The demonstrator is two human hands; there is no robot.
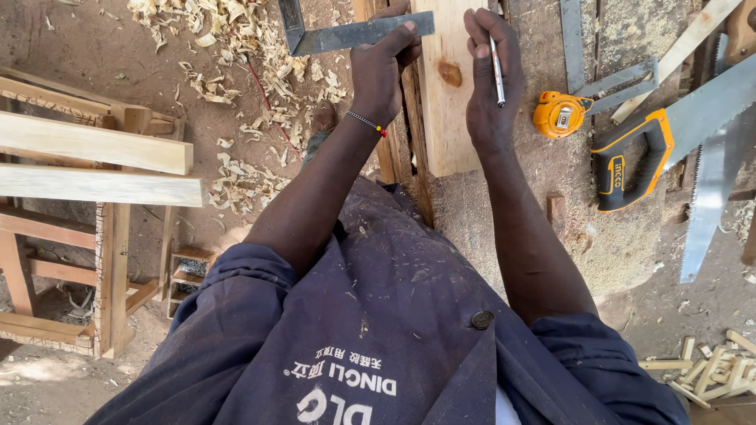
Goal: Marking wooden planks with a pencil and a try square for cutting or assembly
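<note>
My left hand [382, 67] presses a metal try square [346, 35] against the left edge of a pale wooden board [445, 102] lying on the dusty workbench [551, 197]. The square's blade reaches across the board's top end. Over the board's right side, my right hand [490, 79] grips a white pencil [497, 72], which points down along the wood. A brown knot shows in the board between the two hands.
An orange tape measure [559, 115] lies right of the board, beside a second metal square [610, 79]. A handsaw with an orange-black handle [630, 161] rests further right. Wood shavings [236, 47] cover the ground at left, near a wooden frame [94, 197]. Offcuts [709, 370] sit at lower right.
</note>
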